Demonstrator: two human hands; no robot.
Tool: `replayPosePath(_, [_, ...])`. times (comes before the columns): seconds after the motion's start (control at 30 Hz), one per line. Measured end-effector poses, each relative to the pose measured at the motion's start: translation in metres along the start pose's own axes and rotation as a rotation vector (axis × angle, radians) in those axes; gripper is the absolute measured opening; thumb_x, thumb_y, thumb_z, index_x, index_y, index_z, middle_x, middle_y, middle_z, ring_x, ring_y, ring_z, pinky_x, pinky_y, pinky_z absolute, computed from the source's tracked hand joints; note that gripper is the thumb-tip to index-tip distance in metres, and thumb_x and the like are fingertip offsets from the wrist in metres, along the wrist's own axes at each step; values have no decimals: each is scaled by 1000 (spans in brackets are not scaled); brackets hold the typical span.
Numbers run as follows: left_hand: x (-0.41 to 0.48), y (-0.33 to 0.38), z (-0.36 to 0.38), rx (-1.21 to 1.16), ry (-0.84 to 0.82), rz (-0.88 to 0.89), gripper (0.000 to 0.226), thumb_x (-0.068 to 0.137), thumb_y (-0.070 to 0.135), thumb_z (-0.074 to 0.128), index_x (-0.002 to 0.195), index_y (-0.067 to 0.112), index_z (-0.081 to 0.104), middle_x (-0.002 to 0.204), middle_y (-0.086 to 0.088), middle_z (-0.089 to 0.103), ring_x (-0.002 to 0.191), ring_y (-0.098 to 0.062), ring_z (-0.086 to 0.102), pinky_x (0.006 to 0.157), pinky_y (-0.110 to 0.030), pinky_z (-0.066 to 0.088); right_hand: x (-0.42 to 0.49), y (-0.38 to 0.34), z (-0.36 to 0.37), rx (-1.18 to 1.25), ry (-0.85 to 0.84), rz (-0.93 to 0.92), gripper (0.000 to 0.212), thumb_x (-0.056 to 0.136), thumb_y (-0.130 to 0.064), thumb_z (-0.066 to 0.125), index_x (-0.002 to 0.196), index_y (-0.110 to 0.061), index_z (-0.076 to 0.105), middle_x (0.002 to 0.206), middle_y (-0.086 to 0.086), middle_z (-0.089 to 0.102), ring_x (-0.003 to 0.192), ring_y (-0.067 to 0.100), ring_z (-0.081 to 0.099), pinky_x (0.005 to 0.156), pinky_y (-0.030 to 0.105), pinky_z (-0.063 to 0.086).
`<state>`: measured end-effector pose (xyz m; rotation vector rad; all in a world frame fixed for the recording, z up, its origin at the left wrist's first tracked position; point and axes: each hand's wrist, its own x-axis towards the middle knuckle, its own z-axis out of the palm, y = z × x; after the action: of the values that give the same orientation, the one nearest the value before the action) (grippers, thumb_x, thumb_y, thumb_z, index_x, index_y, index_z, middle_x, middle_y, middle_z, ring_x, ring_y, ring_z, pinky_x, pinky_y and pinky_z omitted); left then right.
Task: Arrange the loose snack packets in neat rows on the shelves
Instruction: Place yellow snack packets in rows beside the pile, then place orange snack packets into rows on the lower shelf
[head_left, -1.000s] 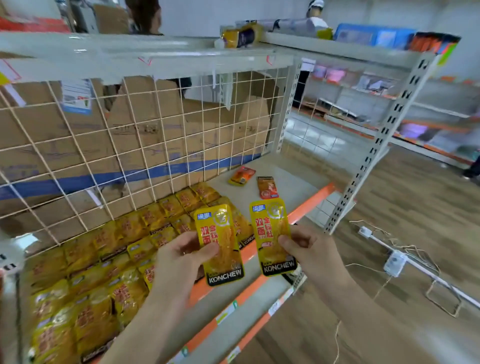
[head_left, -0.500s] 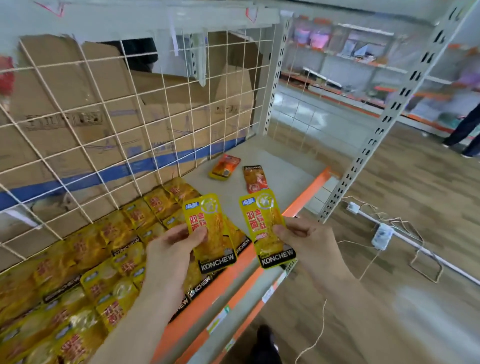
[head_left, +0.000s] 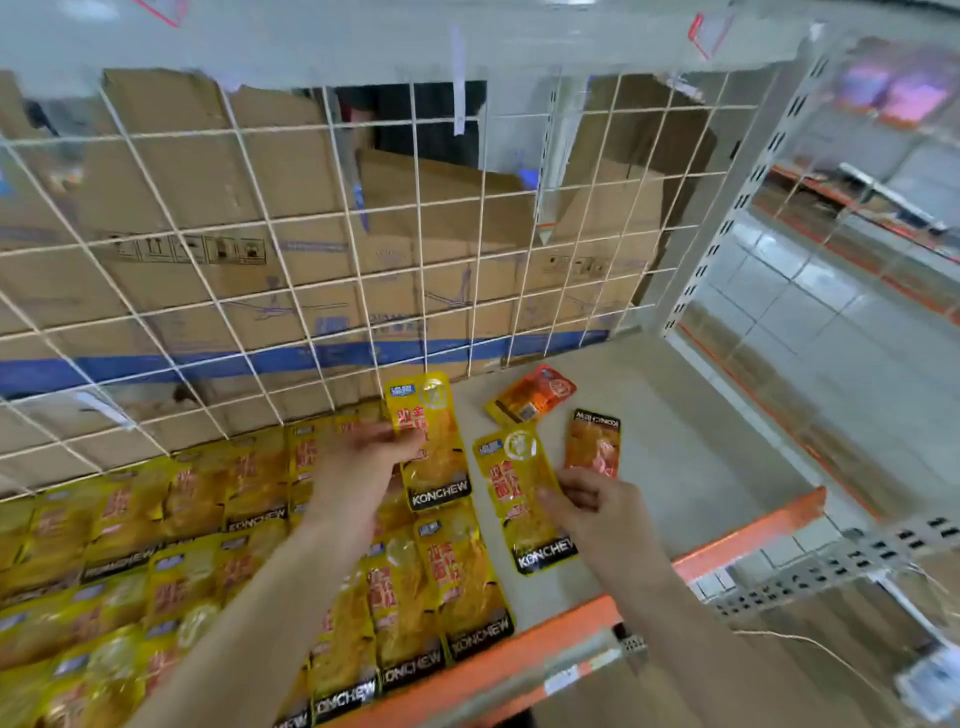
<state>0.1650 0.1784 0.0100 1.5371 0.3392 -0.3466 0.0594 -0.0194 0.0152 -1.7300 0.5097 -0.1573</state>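
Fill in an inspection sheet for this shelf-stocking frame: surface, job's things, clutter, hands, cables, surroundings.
Surface: shelf board, bare on its right part, orange front edge.
Job's things: rows of yellow packets cover the left part; loose on the bare board lie a tilted orange packet and a second orange packet.
Clutter: nothing seen.
Hands: left hand grips the left packet; right hand pinches the right packet. Both packets are yellow.
Cables: thin white cord low right, blurred.
Surroundings: wire mesh with cardboard boxes behind; further shelving at right.
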Motion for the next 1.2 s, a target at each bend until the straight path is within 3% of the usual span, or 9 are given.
replayPosePath(0.1, [20,6,23,49,72,31,7,81,21,82,84,24,75,93,-4,78,95,-26,69,84,-38,50,17,7,-9,-29,-86,4,28,86,-4,73,74,-29,71,67,-12,71,62,-3,63,62,12,47])
replayPosePath(0.23, [53,0,44,205,180,44,11,78,28,84,80,31,74,91,1,76,94,-23,71,93,-45,56,35,18,-14,2,-124,63,22,87,-7,73,77,-26,73,72,-7,74,66,5,65,65,20,50])
replayPosePath(0.33, [71,-4,56,292,237,115,17,78,24,84,69,31,71,72,7,73,77,-18,67,73,-33,56,46,27,-14,8,-139,84,25,86,-6,73,75,-28,72,73,-7,75,70,9,68,72,31,55])
replayPosePath(0.4, [76,-6,62,348,238,168,10,79,23,84,78,27,75,73,5,74,67,-15,61,60,-25,47,51,31,-12,8,-148,96,24,86,-8,74,73,-28,73,76,-5,76,74,12,70,76,37,56])
replayPosePath(0.53, [75,-5,72,615,233,256,34,82,30,82,109,10,76,98,-4,76,83,-11,64,79,-23,47,56,38,-5,-22,-191,65,25,87,-11,73,73,-31,72,75,-9,75,73,10,70,74,37,57])
replayPosePath(0.73, [80,-8,70,932,275,281,44,83,49,75,65,11,65,61,-2,58,65,-20,59,59,-29,37,59,46,4,-73,-234,25,21,89,-11,70,107,-20,68,60,0,66,49,5,55,47,20,40])
replayPosePath(0.9, [74,-5,61,1006,245,372,59,85,52,72,49,14,46,47,-2,45,47,-18,43,49,-30,33,64,45,10,-210,-239,-59,36,90,-16,70,123,-26,60,67,3,68,54,6,56,53,21,45])
replayPosePath(1.03, [61,-11,43,969,247,491,40,92,46,66,72,12,68,64,-1,63,61,-19,60,58,-33,51,64,41,16,-272,-266,-140,30,94,-24,65,124,-23,58,53,-3,59,48,8,50,53,21,39])
replayPosePath(1.2, [27,-40,22,1160,319,687,27,96,44,56,98,23,72,101,2,69,90,-22,66,74,-35,55,67,36,16,-474,-277,-193,40,96,-33,60,134,-25,52,66,-5,61,70,11,56,60,25,38])
